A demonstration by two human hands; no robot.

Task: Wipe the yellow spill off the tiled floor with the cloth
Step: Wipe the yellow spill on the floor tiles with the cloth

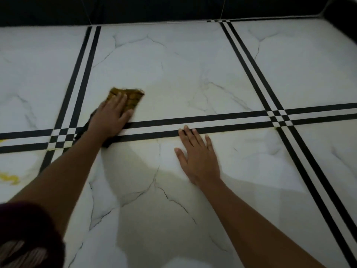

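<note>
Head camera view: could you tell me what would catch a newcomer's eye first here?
Most striking is the left hand pressed flat on a yellow-stained cloth left of centre, on the white marbled tiled floor crossed by bold black double stripes. The right hand is spread flat on the tile nearer the camera, holding nothing. A yellow spill shows at the far left edge, apart from the cloth.

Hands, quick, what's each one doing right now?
Left hand: open, pressed flat on the yellow-stained cloth.
Right hand: open, empty, palm flat on the tiled floor.
</note>
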